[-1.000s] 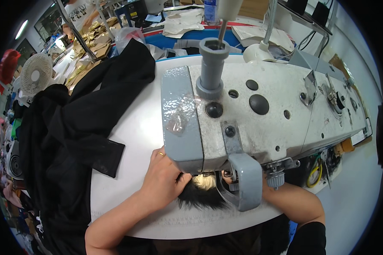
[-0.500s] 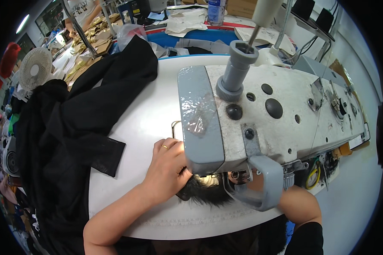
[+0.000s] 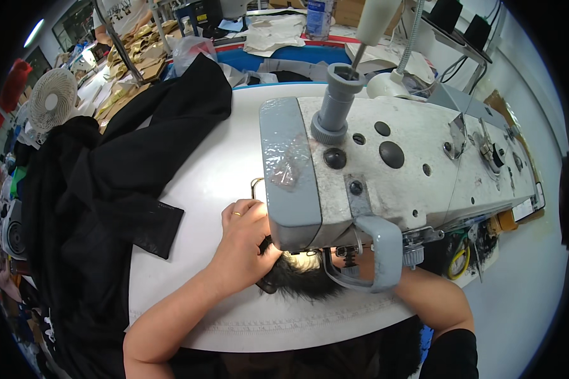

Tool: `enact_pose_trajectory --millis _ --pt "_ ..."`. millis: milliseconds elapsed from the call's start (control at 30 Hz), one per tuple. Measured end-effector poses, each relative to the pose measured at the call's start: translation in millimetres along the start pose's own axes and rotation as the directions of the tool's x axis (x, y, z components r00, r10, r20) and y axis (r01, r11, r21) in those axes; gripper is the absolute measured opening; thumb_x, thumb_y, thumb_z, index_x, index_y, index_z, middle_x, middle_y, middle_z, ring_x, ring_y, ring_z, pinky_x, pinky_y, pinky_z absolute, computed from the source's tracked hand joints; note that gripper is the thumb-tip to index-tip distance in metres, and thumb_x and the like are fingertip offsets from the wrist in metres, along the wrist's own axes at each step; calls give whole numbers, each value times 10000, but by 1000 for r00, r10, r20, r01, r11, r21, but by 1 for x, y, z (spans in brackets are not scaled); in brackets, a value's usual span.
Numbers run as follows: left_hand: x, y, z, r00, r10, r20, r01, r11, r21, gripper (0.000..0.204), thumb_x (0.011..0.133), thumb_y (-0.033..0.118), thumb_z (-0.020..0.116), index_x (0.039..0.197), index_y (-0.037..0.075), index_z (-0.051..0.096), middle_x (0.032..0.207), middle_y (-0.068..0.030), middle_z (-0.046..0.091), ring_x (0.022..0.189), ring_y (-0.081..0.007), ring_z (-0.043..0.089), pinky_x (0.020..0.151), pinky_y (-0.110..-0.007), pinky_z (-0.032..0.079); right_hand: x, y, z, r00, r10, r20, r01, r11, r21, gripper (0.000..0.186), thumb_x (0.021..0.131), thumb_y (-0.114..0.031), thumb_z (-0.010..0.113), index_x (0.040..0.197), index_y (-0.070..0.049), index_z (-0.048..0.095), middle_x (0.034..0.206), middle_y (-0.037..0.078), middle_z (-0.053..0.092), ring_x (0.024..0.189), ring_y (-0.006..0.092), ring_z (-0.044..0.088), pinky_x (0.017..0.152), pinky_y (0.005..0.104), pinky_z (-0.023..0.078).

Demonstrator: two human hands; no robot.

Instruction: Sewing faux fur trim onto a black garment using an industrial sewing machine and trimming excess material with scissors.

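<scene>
My left hand (image 3: 243, 246), with a ring on one finger, is closed at the left of the sewing machine's head (image 3: 360, 170). Its thumb and fingertips pinch the edge of a black furry piece (image 3: 303, 281) lying on the white table by the lit needle area. My right forearm (image 3: 433, 297) reaches in from the right behind the grey finger guard (image 3: 385, 252). The machine hides most of my right hand, so its fingers cannot be made out. A thin metal loop (image 3: 255, 187) shows just beyond my left hand.
A black garment (image 3: 126, 164) is draped over the table's left side. Yellow-handled scissors (image 3: 459, 262) lie at the right, under the machine arm. A white fan (image 3: 52, 101) stands far left. Behind are a bottle (image 3: 318, 19), papers and thread cones (image 3: 446, 16). A printed ruler runs along the front edge.
The view has shifted slightly, so the machine sits a little further left. My left hand stays at the furry piece with its fingers slightly more bent; more of the piece shows.
</scene>
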State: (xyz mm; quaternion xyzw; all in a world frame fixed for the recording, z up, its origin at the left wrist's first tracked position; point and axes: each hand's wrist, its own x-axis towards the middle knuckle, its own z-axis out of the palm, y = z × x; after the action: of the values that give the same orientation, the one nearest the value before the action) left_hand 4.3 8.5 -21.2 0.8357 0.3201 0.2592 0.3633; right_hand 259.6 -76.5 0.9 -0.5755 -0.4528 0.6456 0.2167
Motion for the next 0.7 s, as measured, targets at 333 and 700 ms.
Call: enact_pose_trajectory --millis 333,700 --pt "4 7 -3 1000 -9 -26 9 1000 16 208 773 66 741 967 94 669 1161 -49 547 1195 -311 467 1099 -495 282 7 -13 3 991 132 -1 -128 959 -251 404 1064 -141 508 1449 -21 483 1392 136 591 1236 229 601 1102 368 474" --pt "6 -6 8 996 -68 -57 70 997 42 153 777 62 717 912 61 646 1077 -57 559 1172 -321 491 1090 -513 297 7 36 -5 884 -454 -111 451 891 -49 208 936 -47 597 1136 -14 644 977 94 685 861 153 640 738 346 534"
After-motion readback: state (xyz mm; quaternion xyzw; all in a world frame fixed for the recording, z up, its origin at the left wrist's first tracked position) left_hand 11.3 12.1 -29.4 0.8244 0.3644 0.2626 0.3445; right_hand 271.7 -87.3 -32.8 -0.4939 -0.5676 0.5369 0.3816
